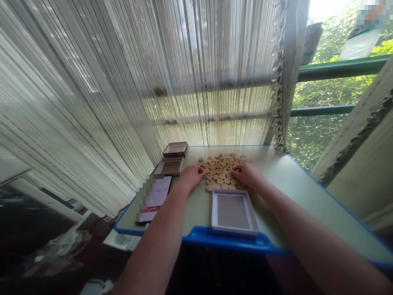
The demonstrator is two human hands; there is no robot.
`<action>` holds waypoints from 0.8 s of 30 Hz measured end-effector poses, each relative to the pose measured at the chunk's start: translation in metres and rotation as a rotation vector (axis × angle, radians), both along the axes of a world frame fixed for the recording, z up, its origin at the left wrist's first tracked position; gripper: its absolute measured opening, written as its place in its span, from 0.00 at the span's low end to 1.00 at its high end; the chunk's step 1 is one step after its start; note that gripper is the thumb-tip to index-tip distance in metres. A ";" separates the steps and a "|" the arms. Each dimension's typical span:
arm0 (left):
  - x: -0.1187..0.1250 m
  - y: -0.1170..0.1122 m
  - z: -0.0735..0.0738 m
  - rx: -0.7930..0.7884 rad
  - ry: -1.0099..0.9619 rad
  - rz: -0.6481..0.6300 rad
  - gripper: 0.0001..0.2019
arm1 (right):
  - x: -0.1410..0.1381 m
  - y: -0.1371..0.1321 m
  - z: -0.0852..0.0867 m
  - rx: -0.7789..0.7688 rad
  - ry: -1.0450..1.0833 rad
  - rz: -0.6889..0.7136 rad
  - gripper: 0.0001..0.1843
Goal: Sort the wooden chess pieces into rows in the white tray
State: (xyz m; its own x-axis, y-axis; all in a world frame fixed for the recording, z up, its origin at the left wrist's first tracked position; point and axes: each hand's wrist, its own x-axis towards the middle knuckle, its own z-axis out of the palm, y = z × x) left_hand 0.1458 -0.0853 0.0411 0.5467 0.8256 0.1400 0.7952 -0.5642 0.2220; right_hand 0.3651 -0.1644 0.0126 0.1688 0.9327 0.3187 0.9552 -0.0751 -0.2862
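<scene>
Round wooden xiangqi pieces (220, 172) lie close together in a loose patch on the pale tabletop (196, 213), some with carved marks facing up. At the patch's left edge is my left hand (190, 177), fingers curled and bent together; whatever they hold, if anything, is too small to make out. My right hand (248, 175) reaches in from the right side, with thumb and fingertips closed around a piece at the patch's edge. Just in front of the pieces, between my forearms, sits a shallow white box (215, 213) with a grey inside.
A phone (153, 200) with a timer on its screen lies left of my left forearm. Behind it are an open shallow box (168, 167) and a brown-edged box (175, 149). The blue table rim (227, 239) runs along the front. Sheer curtains (196, 102) hang behind the table.
</scene>
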 end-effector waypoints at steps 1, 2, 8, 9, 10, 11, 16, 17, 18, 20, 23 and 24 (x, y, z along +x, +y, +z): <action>0.000 0.000 0.000 0.001 0.004 0.002 0.13 | 0.000 0.000 0.000 0.001 -0.013 -0.009 0.17; 0.000 0.000 0.000 0.004 0.010 0.007 0.13 | 0.001 0.001 -0.001 0.000 -0.024 -0.015 0.17; -0.001 0.001 0.000 0.014 0.026 0.050 0.16 | 0.004 -0.003 -0.001 -0.022 0.004 -0.021 0.17; -0.001 0.002 -0.001 0.010 0.024 0.055 0.17 | 0.004 -0.004 0.000 -0.016 0.018 -0.034 0.16; -0.001 0.002 -0.001 0.004 0.022 0.057 0.16 | 0.004 -0.004 0.000 -0.007 0.035 -0.047 0.16; -0.001 0.003 -0.001 -0.003 0.020 0.058 0.15 | 0.003 -0.005 0.000 0.004 0.056 -0.057 0.15; 0.000 0.007 -0.004 -0.011 0.010 0.092 0.14 | 0.000 -0.006 0.000 0.070 0.154 -0.061 0.10; 0.000 0.007 -0.005 -0.010 0.003 0.095 0.14 | 0.001 -0.006 -0.001 0.082 0.172 -0.055 0.09; 0.000 0.008 -0.005 -0.011 -0.004 0.095 0.13 | 0.001 -0.005 -0.001 0.096 0.190 -0.048 0.08; -0.001 0.010 -0.006 -0.023 -0.019 0.096 0.13 | 0.002 -0.005 -0.002 0.130 0.215 -0.035 0.06; -0.001 0.011 -0.007 -0.066 -0.077 0.122 0.12 | 0.004 -0.003 -0.005 0.188 0.214 -0.018 0.05; -0.001 0.012 -0.007 -0.070 -0.109 0.136 0.13 | 0.004 -0.002 -0.005 0.204 0.214 -0.006 0.05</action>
State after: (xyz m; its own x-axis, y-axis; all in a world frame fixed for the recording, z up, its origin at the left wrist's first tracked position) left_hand 0.1452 -0.0738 0.0339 0.4141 0.9006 0.1321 0.8322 -0.4334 0.3459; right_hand 0.3690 -0.1665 0.0072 0.2581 0.8516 0.4562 0.8713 -0.0012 -0.4907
